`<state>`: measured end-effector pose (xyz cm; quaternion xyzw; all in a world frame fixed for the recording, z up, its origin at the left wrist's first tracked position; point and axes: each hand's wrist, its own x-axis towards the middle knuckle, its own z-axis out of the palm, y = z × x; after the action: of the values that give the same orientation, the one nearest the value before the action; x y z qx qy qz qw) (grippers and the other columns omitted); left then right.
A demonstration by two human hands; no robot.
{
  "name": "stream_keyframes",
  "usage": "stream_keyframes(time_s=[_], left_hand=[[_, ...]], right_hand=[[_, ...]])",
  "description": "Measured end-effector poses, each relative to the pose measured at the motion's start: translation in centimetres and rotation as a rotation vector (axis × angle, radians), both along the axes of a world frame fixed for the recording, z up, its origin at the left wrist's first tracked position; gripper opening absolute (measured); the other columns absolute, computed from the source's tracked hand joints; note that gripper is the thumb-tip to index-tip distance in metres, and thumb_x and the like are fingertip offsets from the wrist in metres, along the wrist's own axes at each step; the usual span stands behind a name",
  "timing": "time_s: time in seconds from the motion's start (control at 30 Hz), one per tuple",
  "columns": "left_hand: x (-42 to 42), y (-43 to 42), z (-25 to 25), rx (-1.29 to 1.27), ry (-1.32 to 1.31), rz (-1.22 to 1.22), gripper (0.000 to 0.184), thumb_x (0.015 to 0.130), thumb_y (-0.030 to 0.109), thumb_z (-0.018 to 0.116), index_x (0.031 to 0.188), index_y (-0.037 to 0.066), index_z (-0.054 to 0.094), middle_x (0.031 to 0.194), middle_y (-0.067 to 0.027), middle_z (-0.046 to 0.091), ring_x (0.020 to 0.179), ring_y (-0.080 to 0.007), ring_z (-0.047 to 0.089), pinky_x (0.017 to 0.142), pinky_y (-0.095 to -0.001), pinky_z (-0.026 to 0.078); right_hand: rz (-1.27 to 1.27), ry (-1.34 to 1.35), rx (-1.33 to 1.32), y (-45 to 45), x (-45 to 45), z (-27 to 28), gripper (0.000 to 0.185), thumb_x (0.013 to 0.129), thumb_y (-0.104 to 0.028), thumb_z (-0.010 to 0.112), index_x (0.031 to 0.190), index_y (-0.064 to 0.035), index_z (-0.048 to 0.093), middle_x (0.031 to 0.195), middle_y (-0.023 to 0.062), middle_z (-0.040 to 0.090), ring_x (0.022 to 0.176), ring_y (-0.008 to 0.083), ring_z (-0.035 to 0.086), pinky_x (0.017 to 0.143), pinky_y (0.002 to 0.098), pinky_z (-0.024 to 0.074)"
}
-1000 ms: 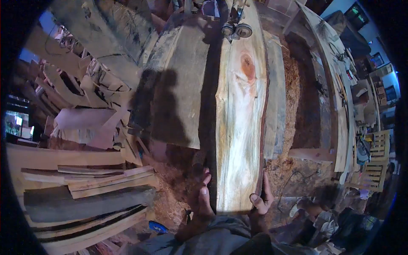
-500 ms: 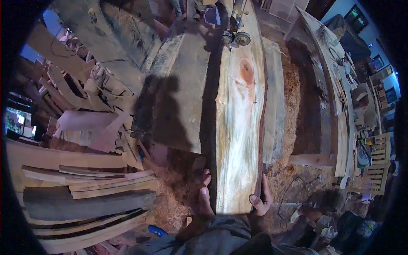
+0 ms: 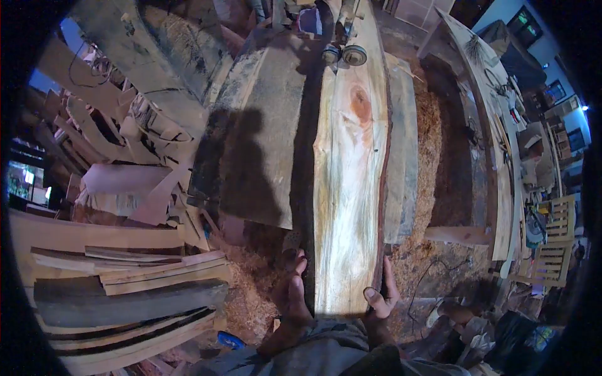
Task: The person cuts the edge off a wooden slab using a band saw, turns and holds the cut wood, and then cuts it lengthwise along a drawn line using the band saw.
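A long pale plank [image 3: 348, 207] with dark bark edges and a reddish knot runs from the person's waist away to the top of the view. At its near end my left hand [image 3: 297, 293] grips the left edge. My right hand [image 3: 382, 293] holds the right edge, its thumb on the upper face and its fingers along the side. Toward the far part of the plank stands a metal machine part with two round rollers [image 3: 354, 55].
Stacked boards [image 3: 132, 282] lie at the lower left, with offcuts above them. Wide dusty boards [image 3: 263, 131] flank the plank. Sawdust [image 3: 428, 144] covers the ground on the right. A long workbench [image 3: 495, 125] and a slatted wooden piece [image 3: 555, 241] stand farther right. A person's foot [image 3: 439, 313] shows at the lower right.
The plank's near end and both hands have shifted slightly left in the view. Both hands keep their hold on the edges.
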<state>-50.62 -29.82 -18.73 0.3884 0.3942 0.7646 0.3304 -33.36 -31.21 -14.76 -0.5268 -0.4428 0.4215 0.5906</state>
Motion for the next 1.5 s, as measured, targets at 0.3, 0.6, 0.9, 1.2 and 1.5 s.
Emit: stream_keyframes(time_s=[0.3,0.6,0.9,1.2,1.5], left_hand=[[0.3,-0.5,0.6,-0.098,-0.203,-0.046,0.045,0.105,0.026,0.047,0.123,-0.011,0.065,0.137,-0.0223,0.062,0.134,-0.0312,0.052,0.116,-0.0466,0.036],[-0.1,-0.8,0.5,-0.153,-0.007,0.009,0.046,0.107,0.024,0.044,0.123,-0.014,0.064,0.134,-0.0242,0.063,0.128,-0.0314,0.058,0.114,-0.0453,0.040],[0.0,-0.5,-1.0,-0.117,-0.017,-0.067,0.043,0.107,0.024,0.040,0.128,-0.010,0.056,0.142,-0.0222,0.052,0.135,-0.0301,0.048,0.117,-0.0456,0.035],[0.0,-0.6,-1.5,-0.113,-0.029,-0.114,0.042,0.108,0.024,0.035,0.135,-0.007,0.043,0.148,-0.0193,0.038,0.140,-0.0273,0.036,0.119,-0.0443,0.031],[-0.3,-0.5,-2.2,-0.116,-0.055,-0.207,0.043,0.110,0.024,0.030,0.141,-0.004,0.030,0.153,-0.0164,0.025,0.144,-0.0245,0.025,0.122,-0.0430,0.027]], right_hand=[[-0.025,0.024,0.033,0.0,-0.3,-0.3,0.092,0.070,-0.024,0.072,0.149,0.0120,0.042,0.148,0.0226,0.052,0.138,0.0286,0.049,0.118,0.0392,0.0320],[-0.022,-0.012,0.022,0.0,-0.2,0.0,0.091,0.073,-0.026,0.073,0.150,0.0109,0.041,0.147,0.0216,0.053,0.137,0.0284,0.050,0.118,0.0391,0.0321],[0.006,0.002,0.037,0.3,-0.1,-0.1,0.092,0.074,-0.026,0.074,0.151,0.0106,0.039,0.147,0.0215,0.053,0.137,0.0284,0.050,0.117,0.0390,0.0324],[0.005,-0.016,0.037,0.0,0.1,-0.4,0.091,0.075,-0.026,0.073,0.151,0.0104,0.039,0.149,0.0217,0.051,0.138,0.0281,0.049,0.118,0.0391,0.0325],[-0.005,0.005,0.056,0.1,-0.2,-0.5,0.091,0.074,-0.025,0.073,0.150,0.0104,0.041,0.149,0.0216,0.052,0.138,0.0279,0.050,0.118,0.0386,0.0324]])
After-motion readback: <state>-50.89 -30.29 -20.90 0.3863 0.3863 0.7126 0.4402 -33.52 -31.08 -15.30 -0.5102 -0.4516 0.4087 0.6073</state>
